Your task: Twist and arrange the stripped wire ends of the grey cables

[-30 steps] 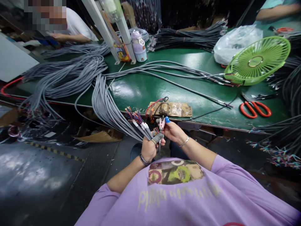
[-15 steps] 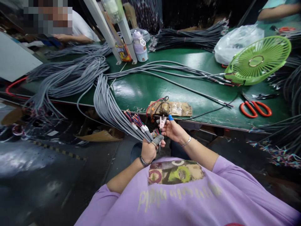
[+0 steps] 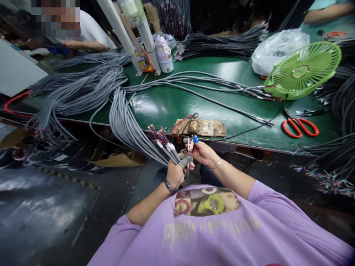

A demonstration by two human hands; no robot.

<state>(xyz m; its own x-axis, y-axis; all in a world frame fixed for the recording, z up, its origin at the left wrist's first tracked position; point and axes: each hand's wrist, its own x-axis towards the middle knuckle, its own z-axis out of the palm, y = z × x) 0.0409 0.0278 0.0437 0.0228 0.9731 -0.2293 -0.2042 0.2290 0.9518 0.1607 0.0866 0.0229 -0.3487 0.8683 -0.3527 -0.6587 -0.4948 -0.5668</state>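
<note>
My left hand is closed around a bundle of grey cables whose stripped ends show coloured wires. A grey wrap covers the thumb of that hand. Close beside it, my right hand, with a blue cover on one fingertip, is closed at the wire ends and pinches a small pale pink clip-like piece. Just beyond the hands, a wooden block with a lump and red and black leads on it lies at the table edge.
On the green table lie orange-handled scissors, a green fan, a plastic bag and a lilac bottle. Loose grey cables heap at the left. Black cables lie behind. Another person sits across at far left.
My right hand has shifted slightly left toward the wire ends, its blue-tipped finger now nearer the pink piece. The left hand holds the cables as before.
</note>
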